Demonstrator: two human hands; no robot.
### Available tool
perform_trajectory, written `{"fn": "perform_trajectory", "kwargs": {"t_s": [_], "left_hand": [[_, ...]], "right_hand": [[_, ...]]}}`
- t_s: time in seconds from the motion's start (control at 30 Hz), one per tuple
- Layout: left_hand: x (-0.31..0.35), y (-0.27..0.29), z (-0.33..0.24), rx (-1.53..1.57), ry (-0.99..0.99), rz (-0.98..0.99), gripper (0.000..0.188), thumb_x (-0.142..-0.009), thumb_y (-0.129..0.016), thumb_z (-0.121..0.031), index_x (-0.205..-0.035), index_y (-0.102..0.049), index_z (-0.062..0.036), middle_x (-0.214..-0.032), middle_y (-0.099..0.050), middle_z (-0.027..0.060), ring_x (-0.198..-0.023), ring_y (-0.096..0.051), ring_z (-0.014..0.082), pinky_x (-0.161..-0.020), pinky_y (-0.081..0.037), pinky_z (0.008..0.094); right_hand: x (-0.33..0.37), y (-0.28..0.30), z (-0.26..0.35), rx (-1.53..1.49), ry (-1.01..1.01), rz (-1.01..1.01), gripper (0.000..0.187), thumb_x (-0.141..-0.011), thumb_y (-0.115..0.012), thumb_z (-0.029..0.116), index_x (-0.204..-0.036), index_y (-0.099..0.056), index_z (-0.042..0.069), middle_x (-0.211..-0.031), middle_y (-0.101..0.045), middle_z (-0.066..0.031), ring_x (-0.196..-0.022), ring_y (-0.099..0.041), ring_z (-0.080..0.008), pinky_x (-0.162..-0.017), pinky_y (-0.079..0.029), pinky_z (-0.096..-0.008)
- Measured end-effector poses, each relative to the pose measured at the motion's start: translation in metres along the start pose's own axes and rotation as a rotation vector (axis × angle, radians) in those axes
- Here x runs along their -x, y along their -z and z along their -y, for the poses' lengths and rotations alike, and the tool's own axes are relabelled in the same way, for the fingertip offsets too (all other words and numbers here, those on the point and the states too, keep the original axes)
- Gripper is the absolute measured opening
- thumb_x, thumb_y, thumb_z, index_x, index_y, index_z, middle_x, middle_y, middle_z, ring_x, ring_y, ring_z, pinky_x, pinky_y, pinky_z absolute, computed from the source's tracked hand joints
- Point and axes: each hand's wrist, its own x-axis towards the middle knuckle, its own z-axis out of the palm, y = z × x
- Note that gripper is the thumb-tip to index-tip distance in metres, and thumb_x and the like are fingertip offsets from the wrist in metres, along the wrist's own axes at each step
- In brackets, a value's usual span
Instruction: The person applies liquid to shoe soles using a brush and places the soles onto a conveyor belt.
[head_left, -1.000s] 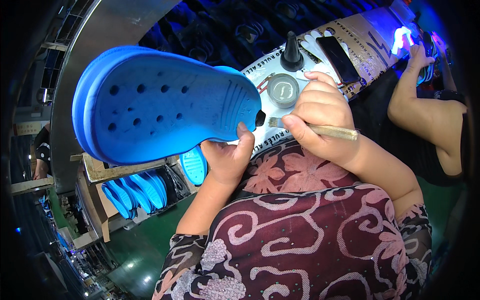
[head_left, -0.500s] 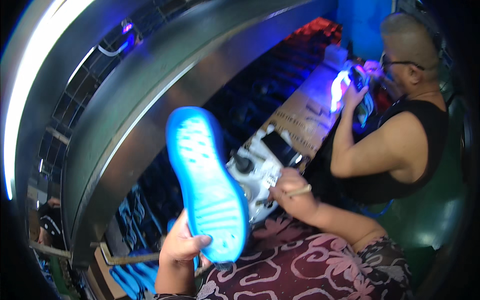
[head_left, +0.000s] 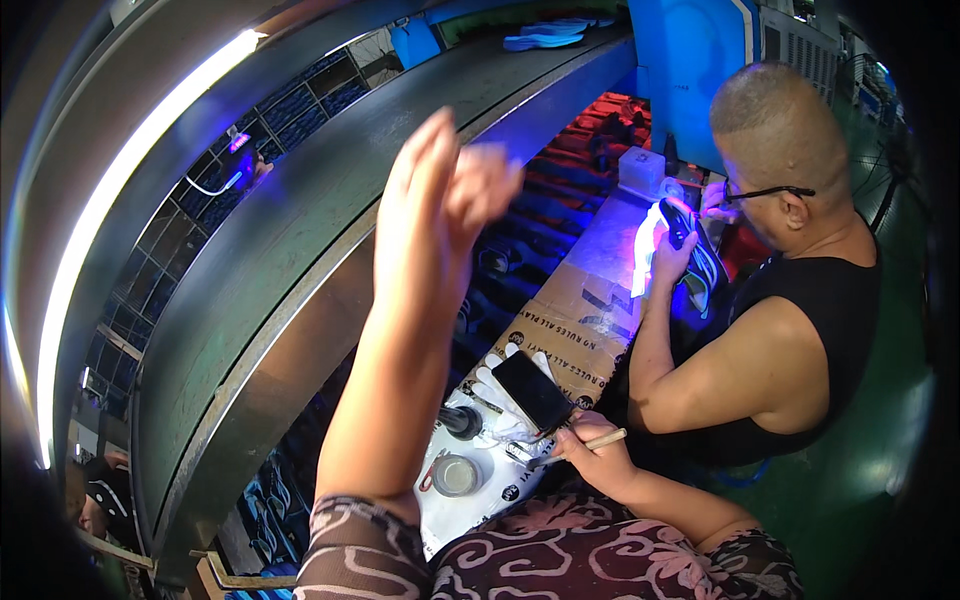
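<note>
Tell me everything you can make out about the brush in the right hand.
The brush has a slim, pale, straight handle that looks like wood. It is gripped in the person's right hand, whose fingers cover its middle. The blunt handle end sticks out past the hand, pointing right and slightly up in the picture. Its other end lies toward the left, but the bristles are too unclear to describe. It is near the lower end of the dark phone-like slab.

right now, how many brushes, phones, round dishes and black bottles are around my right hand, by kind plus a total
brush: 1
phone: 1
round dish: 1
black bottle: 1
total: 4
</note>
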Motion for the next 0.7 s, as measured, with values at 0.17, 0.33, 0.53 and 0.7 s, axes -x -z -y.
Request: {"fn": "perform_trajectory", "kwargs": {"t_s": [0.17,0.33,0.53,0.7], "left_hand": [[0.179,0.141,-0.021,-0.804,0.189,-0.192,0.037,-0.089,-0.063,-0.012,-0.122,-0.051,0.0009,-0.090,-0.064,0.0121,-0.081,-0.065,0.0195,-0.073,-0.054,0.0308],[0.447,0.263,-0.093,-2.055,0.536,-0.553,0.073,-0.076,-0.072,-0.021,-0.137,-0.039,0.0012,-0.116,-0.057,0.0231,-0.098,-0.061,0.0320,-0.083,-0.049,0.0398],[0.635,0.307,-0.084,-1.597,0.754,-0.772,0.066,-0.078,-0.069,-0.030,-0.133,-0.046,-0.0025,-0.131,-0.045,0.0331,-0.121,-0.046,0.0429,-0.102,-0.038,0.0455],[0.663,0.363,-0.073,-1.359,0.826,-0.715,0.045,-0.081,-0.064,-0.024,-0.118,-0.052,-0.0015,-0.097,-0.056,0.0208,-0.086,-0.056,0.0290,-0.076,-0.044,0.0383]], "right_hand": [[0.003,-0.014,-0.006,-0.105,0.084,0.028,0.026,-0.089,-0.057,0.009,-0.065,-0.066,0.004,-0.059,-0.058,-0.0067,-0.063,-0.054,-0.0216,-0.064,-0.042,-0.0345],[0.012,-0.037,0.000,-0.118,0.014,0.126,0.027,-0.090,-0.059,0.018,-0.066,-0.066,0.007,-0.064,-0.064,-0.0071,-0.063,-0.061,-0.0244,-0.065,-0.045,-0.0359],[0.016,-0.076,0.023,-0.220,0.007,0.233,0.032,-0.091,-0.058,0.022,-0.065,-0.064,0.004,-0.062,-0.061,-0.0098,-0.063,-0.059,-0.0267,-0.064,-0.045,-0.0374],[0.025,-0.092,0.042,-0.197,-0.076,0.321,0.036,-0.093,-0.056,0.025,-0.066,-0.064,0.003,-0.064,-0.064,-0.0099,-0.065,-0.061,-0.0251,-0.065,-0.046,-0.0361]]}}
